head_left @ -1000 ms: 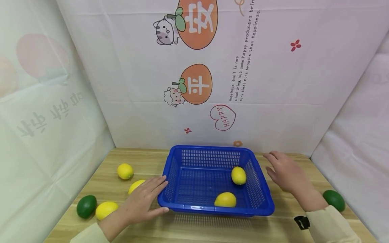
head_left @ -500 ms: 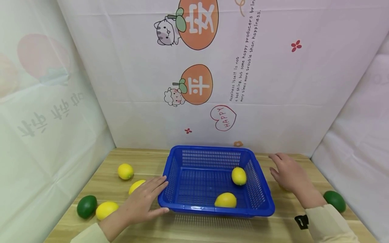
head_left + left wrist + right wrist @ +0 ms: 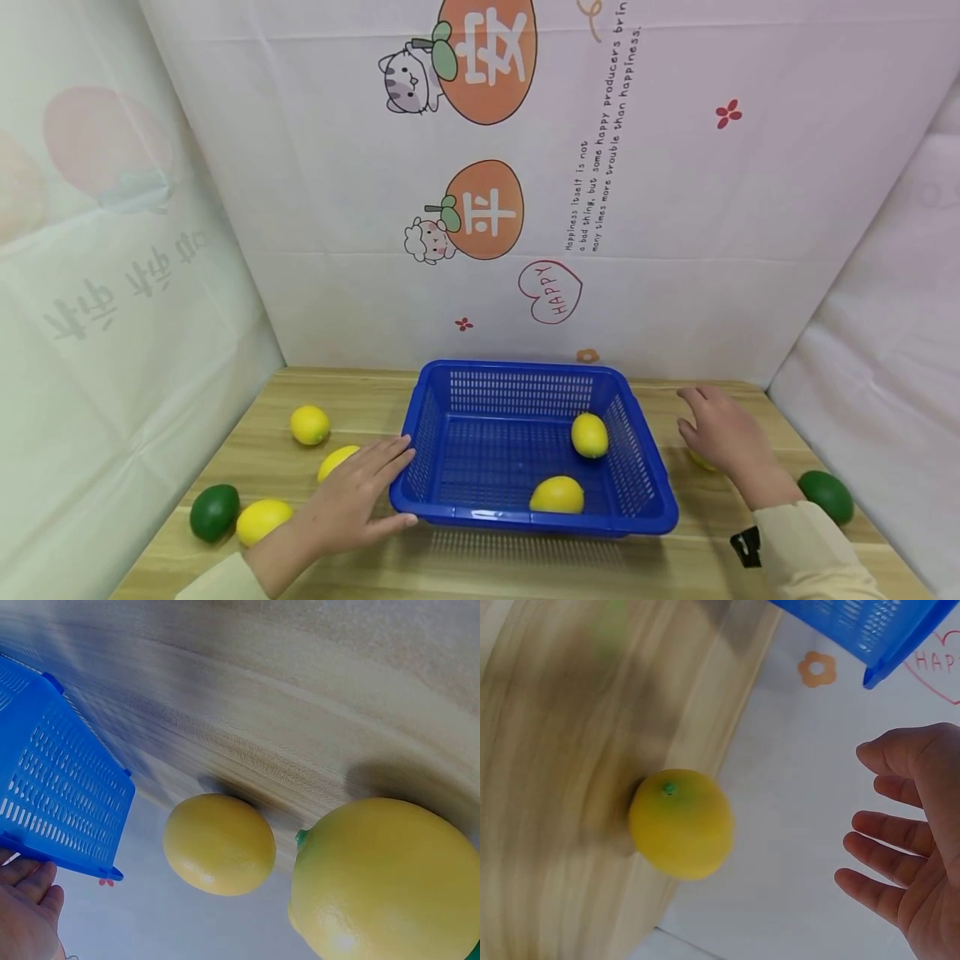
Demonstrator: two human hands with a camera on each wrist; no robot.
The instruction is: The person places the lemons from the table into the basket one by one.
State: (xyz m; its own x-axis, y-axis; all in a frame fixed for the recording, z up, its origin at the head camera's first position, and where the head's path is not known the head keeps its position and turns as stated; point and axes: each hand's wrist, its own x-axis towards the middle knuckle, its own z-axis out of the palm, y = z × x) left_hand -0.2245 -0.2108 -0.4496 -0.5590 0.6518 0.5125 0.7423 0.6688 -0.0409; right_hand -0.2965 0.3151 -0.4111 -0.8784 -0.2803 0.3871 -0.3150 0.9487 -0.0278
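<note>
One lemon (image 3: pixel 681 823) outside the blue basket (image 3: pixel 487 454) at three o'clock, partly covered in the head view by the right hand (image 3: pixel 720 433), spread wide and holding nothing; at nine o'clock, left hand (image 3: pixel 356 496) with extended fingers resting against the basket. For a sound pick-up, probably best to draw back toward six o'clock, centre over the lemon, then pinch evenly, avoiding any nudge likely to start rolling.

Head cam bright; L-wrist cam: glare on nearer lemon (image 3: pixel 386 877), soft shadows.
</note>
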